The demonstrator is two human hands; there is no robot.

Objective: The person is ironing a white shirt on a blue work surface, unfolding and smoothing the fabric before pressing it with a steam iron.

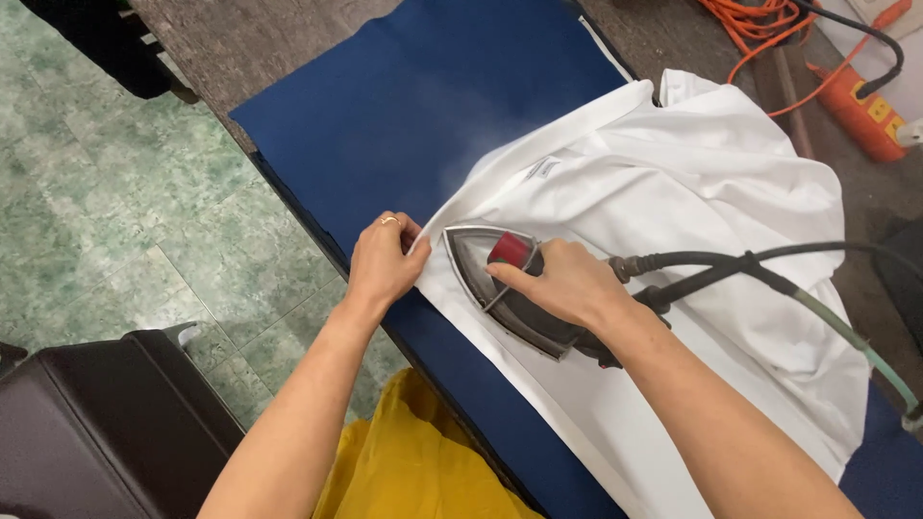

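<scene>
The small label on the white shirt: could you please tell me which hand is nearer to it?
Right. The right hand grips the iron just below the label, while the left hand pinches the white shirt at its edge, further left.

A dark blue pad (pixel 423 106) covers the grey desk (pixel 231 38), running from the far end toward the near right corner. Along the desk's far right edge lies a coil of orange cable (pixel 760 29) beside an orange power strip (pixel 860 115) with a black cord plugged in. Green marbled tiles (pixel 106 202) make up the floor on the left. A dark brown case (pixel 106 423) stands at the lower left, and yellow fabric (pixel 404 461) hangs just below the desk's near edge.
</scene>
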